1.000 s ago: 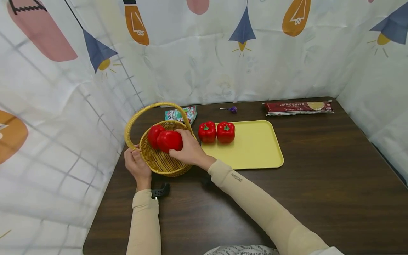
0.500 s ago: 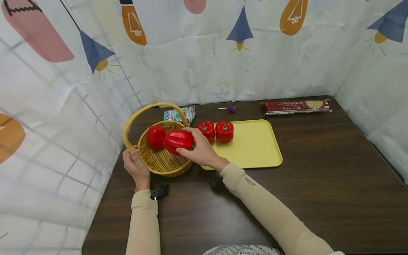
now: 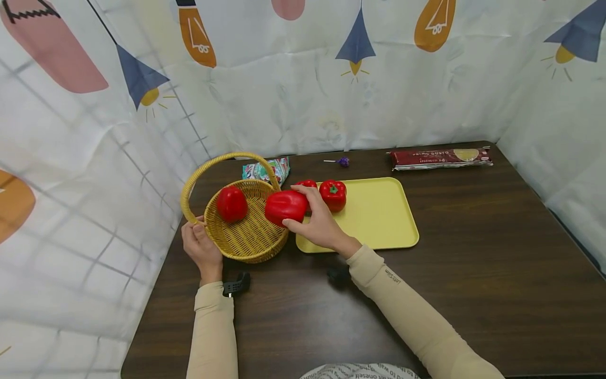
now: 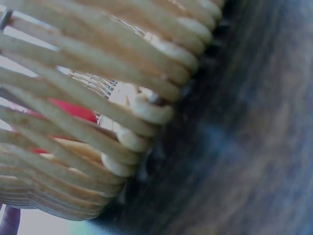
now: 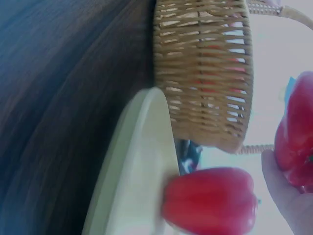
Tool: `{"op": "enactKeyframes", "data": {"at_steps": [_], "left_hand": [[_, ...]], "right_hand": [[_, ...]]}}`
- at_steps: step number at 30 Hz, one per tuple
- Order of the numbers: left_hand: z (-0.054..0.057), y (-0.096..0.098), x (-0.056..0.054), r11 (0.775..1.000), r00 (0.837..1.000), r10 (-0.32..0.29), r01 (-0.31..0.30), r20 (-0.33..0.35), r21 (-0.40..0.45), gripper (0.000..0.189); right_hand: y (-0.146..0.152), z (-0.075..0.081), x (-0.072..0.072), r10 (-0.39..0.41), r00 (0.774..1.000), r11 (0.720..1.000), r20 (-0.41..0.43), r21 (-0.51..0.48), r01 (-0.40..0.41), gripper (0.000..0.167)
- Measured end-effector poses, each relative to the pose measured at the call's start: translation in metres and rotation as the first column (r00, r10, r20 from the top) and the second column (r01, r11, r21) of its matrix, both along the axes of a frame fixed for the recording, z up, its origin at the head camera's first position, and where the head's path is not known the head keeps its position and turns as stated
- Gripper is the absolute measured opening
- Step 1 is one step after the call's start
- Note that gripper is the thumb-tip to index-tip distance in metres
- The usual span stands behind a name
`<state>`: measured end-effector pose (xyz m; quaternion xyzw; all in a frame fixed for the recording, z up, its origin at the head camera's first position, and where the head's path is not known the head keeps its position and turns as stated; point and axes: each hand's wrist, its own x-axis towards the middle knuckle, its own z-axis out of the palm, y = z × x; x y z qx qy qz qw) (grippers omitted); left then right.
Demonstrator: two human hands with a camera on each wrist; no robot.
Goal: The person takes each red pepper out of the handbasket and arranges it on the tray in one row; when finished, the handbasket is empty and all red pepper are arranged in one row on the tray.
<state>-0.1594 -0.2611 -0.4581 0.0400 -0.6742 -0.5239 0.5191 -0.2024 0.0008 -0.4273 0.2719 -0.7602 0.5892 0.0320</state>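
In the head view my right hand grips a red bell pepper on its side, above the right rim of a yellow wicker basket. My left hand pinches the basket's left rim by the foot of its arched handle. One red bell pepper lies inside the basket. Two more stand on a yellow tray: a right one, and a left one partly hidden behind my right hand. The right wrist view shows the held pepper above the tray's pepper.
Behind the basket lies a teal snack packet. A purple lollipop sits near the table's back edge, with a long dark-red biscuit packet to its right. A patterned curtain hangs behind the brown table.
My right hand has lifted the bell pepper from inside the basket and moved right with it, over the basket's right rim. My left hand has stayed on the left rim.
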Motion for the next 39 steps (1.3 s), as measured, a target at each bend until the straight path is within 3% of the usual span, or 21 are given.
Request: {"op": "enactKeyframes", "data": {"at_steps": [13,24,33,39], "left_hand": [[-0.001,0.001,0.000,1.000,1.000,0.005,-0.005,0.001,-0.001,0.083],[0.000,0.003,0.000,1.000,1.000,0.002,-0.002,-0.002,0.007,0.085],[0.001,0.002,0.000,1.000,1.000,0.003,-0.003,-0.001,0.001,0.085],[0.002,0.002,0.001,1.000,1.000,-0.006,0.006,-0.007,0.010,0.085]], "right_hand": [[0.038,0.008,-0.001,0.029,0.997,0.994,0.069,-0.105,-0.021,0.071],[0.081,0.024,-0.017,-0.067,0.998,0.995,0.006,-0.077,0.067,0.066],[0.101,0.060,-0.003,-0.120,0.993,0.991,0.021,-0.059,0.121,0.061],[0.121,0.046,-0.020,-0.181,0.983,0.983,0.017,-0.011,0.182,0.065]]}}
